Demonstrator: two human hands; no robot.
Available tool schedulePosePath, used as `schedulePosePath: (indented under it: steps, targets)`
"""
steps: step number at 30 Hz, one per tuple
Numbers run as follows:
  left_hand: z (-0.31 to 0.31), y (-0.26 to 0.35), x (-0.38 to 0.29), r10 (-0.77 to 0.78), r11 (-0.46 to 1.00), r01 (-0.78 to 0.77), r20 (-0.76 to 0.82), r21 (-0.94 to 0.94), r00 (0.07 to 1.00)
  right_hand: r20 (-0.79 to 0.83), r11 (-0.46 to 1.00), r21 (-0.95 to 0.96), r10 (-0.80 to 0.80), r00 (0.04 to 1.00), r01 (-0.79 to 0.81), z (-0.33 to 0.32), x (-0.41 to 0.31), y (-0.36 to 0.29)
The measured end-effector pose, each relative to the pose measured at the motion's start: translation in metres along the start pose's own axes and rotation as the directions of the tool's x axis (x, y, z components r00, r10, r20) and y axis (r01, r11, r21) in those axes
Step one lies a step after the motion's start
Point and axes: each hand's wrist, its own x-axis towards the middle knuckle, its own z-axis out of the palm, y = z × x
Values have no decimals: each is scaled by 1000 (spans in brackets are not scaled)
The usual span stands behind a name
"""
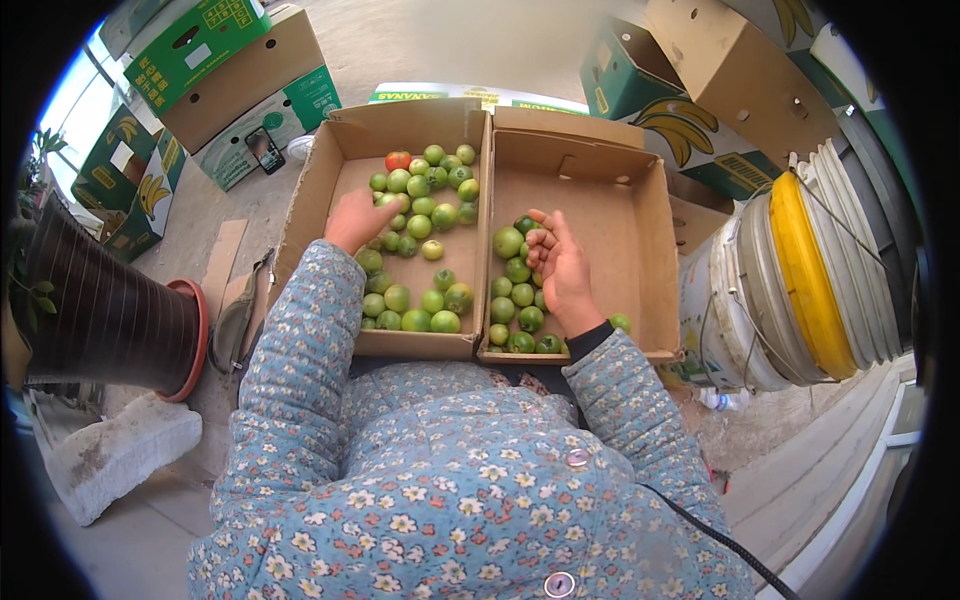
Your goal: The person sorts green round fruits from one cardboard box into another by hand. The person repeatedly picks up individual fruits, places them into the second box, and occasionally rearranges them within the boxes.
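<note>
Two cardboard boxes lie side by side before me. Green tomatoes (444, 216) and one red tomato (397, 160) are in the left box (409, 120). My left hand (361, 220) reaches in at that box's left side, over green tomatoes; its fingertips are partly hidden, so a hold cannot be made out. The right box (600, 206) has green tomatoes (508, 241) along its left side and a single one (620, 322) near the front right. Above them is my right hand (562, 270), palm turned left and fingers loosely curled, with no tomato visible in it.
Banana cartons (232, 82) stand at the back left, with a phone (264, 150) leaning there. More cartons (739, 64) are stacked at the back right. Nested buckets (806, 277) lie to the right. On the left are a dark plant pot (112, 300) and a white foam block (124, 454).
</note>
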Motion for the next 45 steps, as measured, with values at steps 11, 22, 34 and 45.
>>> schedulePosePath:
  steps: [11, 22, 34, 45]
  targets:
    - [26, 98, -63, 565, 681, -545, -122, -489, 816, 434, 433, -592, -540, 721, 680, 34, -28, -3]
    - [68, 42, 4, 458, 807, -460, 99, 370, 883, -407, 886, 463, 204, 890, 9, -18, 11, 4]
    - [18, 67, -34, 411, 682, -222, 115, -696, 904, 268, 615, -537, -525, 808, 578, 30, -20, -9]
    - [24, 60, -27, 306, 614, -255, -72, -747, 949, 202, 714, -466, -488, 849, 522, 35, -26, -4]
